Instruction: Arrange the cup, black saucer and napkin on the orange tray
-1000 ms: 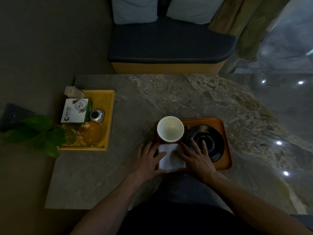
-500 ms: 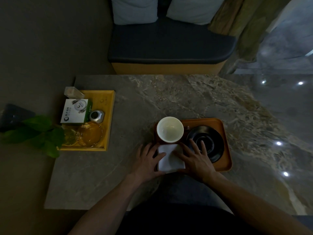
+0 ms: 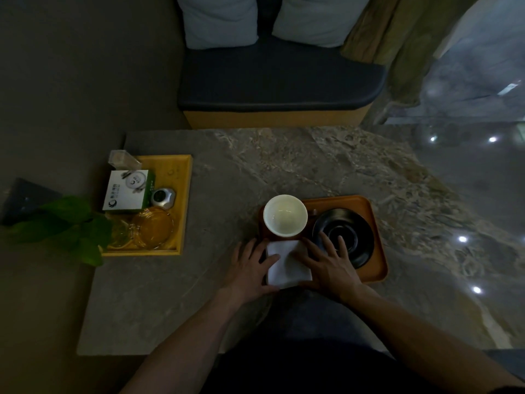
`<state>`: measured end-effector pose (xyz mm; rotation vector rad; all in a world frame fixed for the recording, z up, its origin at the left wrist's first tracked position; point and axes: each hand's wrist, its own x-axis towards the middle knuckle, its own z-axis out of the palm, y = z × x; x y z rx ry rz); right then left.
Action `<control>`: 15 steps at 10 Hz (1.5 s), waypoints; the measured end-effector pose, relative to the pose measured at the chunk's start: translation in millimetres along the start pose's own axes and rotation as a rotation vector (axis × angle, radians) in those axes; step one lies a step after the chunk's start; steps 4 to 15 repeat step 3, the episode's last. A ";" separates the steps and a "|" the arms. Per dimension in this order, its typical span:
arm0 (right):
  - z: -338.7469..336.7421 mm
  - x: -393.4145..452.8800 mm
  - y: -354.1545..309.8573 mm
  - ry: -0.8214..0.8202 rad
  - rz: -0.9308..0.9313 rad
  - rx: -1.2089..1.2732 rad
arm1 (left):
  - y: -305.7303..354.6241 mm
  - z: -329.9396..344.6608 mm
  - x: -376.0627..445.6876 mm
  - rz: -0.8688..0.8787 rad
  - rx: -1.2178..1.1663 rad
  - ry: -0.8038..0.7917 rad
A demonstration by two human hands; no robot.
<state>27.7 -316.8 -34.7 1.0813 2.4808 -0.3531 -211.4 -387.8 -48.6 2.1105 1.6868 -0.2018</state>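
Observation:
An orange tray (image 3: pixel 376 237) lies on the stone table in front of me. A white cup (image 3: pixel 285 215) stands upright in its far left corner. A black saucer (image 3: pixel 350 237) sits on the tray's right half. A folded white napkin (image 3: pixel 287 264) lies at the tray's near left, below the cup. My left hand (image 3: pixel 250 271) lies flat with spread fingers on the napkin's left edge. My right hand (image 3: pixel 329 265) presses flat on its right edge, fingertips reaching onto the saucer's rim. Neither hand grips anything.
A yellow wooden tray (image 3: pixel 183 206) at the table's left holds a white box (image 3: pixel 127 190), a small silver object (image 3: pixel 163 198) and glass dishes (image 3: pixel 152 228). Green leaves (image 3: pixel 68 228) overhang the left edge. A cushioned bench (image 3: pixel 278 81) stands beyond the table.
Almost nothing moved; both hands stay flat on the napkin's two sides, with the napkin shifted very slightly.

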 end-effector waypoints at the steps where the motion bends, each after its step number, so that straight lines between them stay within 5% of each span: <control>1: -6.7 -7.8 -4.0 0.009 0.030 0.066 | 1.3 -7.6 -2.9 0.003 -0.022 -0.040; 15: -18.9 -29.4 -11.9 0.099 0.122 0.174 | -6.8 -19.4 -15.8 0.009 -0.108 0.011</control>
